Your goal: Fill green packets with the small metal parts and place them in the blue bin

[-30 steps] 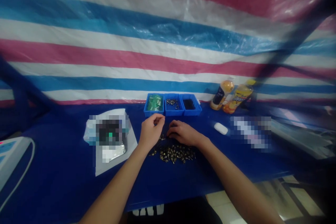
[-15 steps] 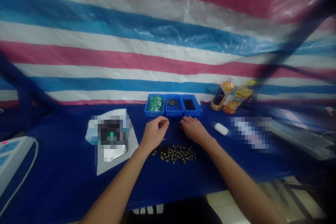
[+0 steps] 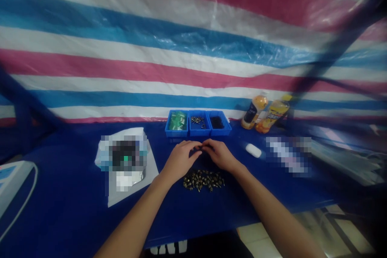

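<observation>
I have my left hand (image 3: 179, 159) and right hand (image 3: 220, 156) narrowed to pinches, their fingertips meeting over the middle of the desk (image 3: 75, 209). Whatever they grip is too small to see. I judge this a joining step on one piece, and the next move calls for a fine, steady grip. The pile of small metal parts (image 3: 203, 179) lies just nearer the desk's near edge, its long axis along that edge, with single parts pointing every way. Blue bins (image 3: 198, 129) sit toward the far edge.

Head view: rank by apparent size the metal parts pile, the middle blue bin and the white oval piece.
1. metal parts pile
2. middle blue bin, farther from the camera, so true size is unsure
3. white oval piece
</observation>
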A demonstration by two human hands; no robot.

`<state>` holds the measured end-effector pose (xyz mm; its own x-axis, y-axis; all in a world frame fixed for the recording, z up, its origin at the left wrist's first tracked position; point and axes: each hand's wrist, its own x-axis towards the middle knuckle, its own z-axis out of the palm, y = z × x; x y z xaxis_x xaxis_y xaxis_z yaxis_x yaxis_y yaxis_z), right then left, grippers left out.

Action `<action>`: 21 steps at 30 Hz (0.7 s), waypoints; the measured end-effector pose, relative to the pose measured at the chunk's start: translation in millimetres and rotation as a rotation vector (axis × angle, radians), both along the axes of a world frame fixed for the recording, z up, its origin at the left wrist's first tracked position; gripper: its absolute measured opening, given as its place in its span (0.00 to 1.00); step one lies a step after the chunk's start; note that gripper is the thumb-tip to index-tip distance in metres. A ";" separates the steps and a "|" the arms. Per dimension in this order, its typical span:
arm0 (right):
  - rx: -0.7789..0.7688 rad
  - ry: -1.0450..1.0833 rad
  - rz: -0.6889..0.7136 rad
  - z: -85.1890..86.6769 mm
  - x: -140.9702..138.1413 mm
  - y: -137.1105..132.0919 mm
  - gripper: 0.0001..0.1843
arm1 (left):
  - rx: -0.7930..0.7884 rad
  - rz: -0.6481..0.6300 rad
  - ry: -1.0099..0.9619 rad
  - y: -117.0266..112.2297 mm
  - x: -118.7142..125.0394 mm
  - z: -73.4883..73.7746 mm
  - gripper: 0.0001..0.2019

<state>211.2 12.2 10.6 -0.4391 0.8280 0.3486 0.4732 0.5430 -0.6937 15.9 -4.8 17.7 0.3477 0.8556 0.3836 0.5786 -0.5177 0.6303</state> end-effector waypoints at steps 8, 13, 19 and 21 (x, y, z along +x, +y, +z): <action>0.036 0.075 0.029 0.7 -4.0 -2.2 0.09 | -0.045 0.049 -0.121 2.3 -2.3 2.1 0.05; 0.035 0.032 -0.002 1.0 -1.3 -2.6 0.11 | -0.050 0.130 -0.138 4.9 -5.5 3.3 0.04; 0.041 -0.006 -0.132 5.8 7.3 -1.3 0.06 | -0.053 0.136 -0.119 4.6 -5.2 2.2 0.05; 0.037 -0.037 -0.181 6.1 10.1 0.3 0.10 | -0.060 0.127 -0.114 3.9 -4.5 2.3 0.04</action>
<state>221.3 12.5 16.7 -0.2967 0.8816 0.3671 0.5902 0.4714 -0.6553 11.4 -0.9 20.0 0.1920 0.9125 0.3613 0.5599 -0.4042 0.7232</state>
